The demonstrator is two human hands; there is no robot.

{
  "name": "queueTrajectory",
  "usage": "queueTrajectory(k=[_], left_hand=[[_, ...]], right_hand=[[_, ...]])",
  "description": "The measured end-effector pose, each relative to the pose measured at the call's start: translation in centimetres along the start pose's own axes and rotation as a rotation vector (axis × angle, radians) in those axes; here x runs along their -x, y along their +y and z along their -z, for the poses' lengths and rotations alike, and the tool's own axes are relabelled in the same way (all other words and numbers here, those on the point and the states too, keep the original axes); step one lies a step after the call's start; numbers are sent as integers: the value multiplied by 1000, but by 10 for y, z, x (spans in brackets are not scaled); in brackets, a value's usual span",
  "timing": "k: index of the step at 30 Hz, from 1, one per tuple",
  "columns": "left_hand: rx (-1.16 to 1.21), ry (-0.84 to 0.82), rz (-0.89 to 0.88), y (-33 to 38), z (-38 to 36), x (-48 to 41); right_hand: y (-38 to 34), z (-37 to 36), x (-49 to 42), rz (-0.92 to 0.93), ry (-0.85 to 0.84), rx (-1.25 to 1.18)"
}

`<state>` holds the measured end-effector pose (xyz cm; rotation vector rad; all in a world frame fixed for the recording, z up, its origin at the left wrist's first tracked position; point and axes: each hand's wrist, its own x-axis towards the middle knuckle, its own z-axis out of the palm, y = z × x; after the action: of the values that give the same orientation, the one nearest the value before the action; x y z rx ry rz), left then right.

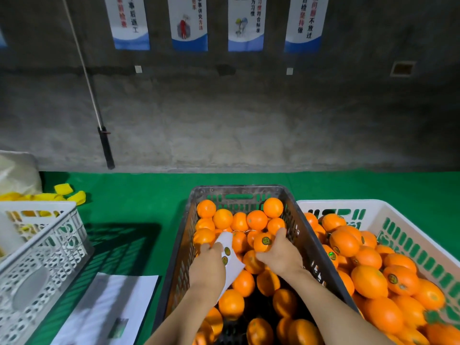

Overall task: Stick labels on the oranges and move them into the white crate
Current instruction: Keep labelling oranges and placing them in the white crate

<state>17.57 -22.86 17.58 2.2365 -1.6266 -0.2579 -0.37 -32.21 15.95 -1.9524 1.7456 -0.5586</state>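
A dark crate (300,235) in the middle holds several unlabelled oranges (222,218). Over it, my left hand (207,265) holds a white label strip (230,257) with two round stickers showing. My right hand (280,255) grips a labelled orange (263,242) inside the dark crate, sticker facing up. To the right, the white crate (408,232) is filled with several oranges (368,281), some showing stickers.
A pale perforated crate (47,250) stands at the left with yellow pieces (69,194) behind it. A white paper sheet (107,307) lies on the green table cover (139,202). A grey wall with posters rises behind.
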Motion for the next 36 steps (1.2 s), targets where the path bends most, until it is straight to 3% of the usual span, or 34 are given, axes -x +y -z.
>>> queueTrajectory(k=[3, 7, 12, 16, 23, 30, 34, 36], left_hand=[[195, 41, 69, 2, 4, -2], [487, 108, 93, 5, 5, -8], [474, 121, -100, 11, 0, -4], [302, 187, -247, 5, -4, -2], [187, 129, -319, 5, -10, 3], [-210, 120, -437, -1, -13, -3], [-183, 96, -427, -1, -14, -1], [-117, 73, -396, 0, -15, -1]], right_hand=[[-27, 12, 13, -100, -80, -550], [-43, 12, 31, -105, -196, -794], [-43, 8, 55, 36, -383, -799], [-47, 13, 62, -35, -485, -926], [-41, 13, 63, -17, -303, -751], [-43, 11, 55, -106, -290, -759], [-42, 10, 51, -235, -347, -761], [-40, 9, 52, -201, -357, -771]])
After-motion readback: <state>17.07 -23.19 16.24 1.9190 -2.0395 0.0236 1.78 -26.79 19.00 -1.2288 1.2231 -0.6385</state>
